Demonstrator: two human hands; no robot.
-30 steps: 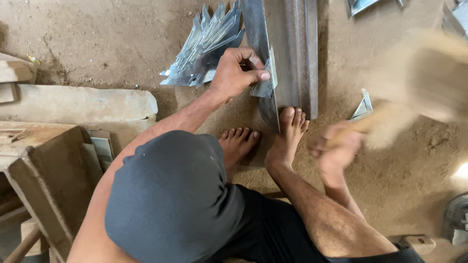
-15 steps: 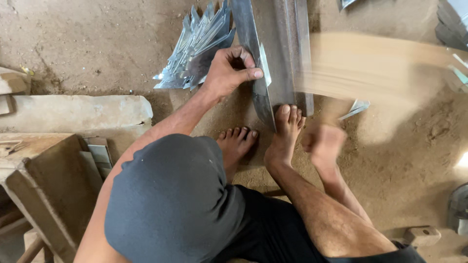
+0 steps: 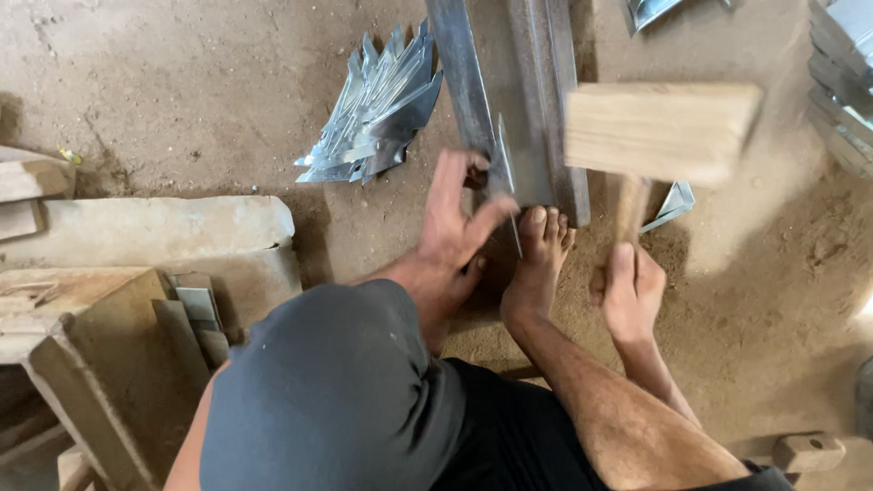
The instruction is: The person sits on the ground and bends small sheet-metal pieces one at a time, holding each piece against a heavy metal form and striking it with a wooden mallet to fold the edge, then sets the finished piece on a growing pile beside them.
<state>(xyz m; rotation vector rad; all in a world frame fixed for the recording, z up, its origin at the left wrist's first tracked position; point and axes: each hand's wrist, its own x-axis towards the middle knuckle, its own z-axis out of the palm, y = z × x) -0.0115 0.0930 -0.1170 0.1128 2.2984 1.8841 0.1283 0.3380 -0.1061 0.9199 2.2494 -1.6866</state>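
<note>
My left hand is pressed flat on a small sheet-metal piece, fingers spread and clamping it against the steel rail that lies on the dirt floor. My right hand is closed around the handle of a wooden mallet, whose blurred head hangs above the rail's right side, just beside the piece. My right foot is braced with its toes touching the near end of the rail.

To do this stroke well, I judge the mallet face should land flat on the metal edge over the rail, not on its corner, and well clear of my left fingertips and toes. The left hand should keep the piece snug so it cannot skid.

A fan of cut metal pieces lies left of the rail, near the far edge of the floor.
</note>
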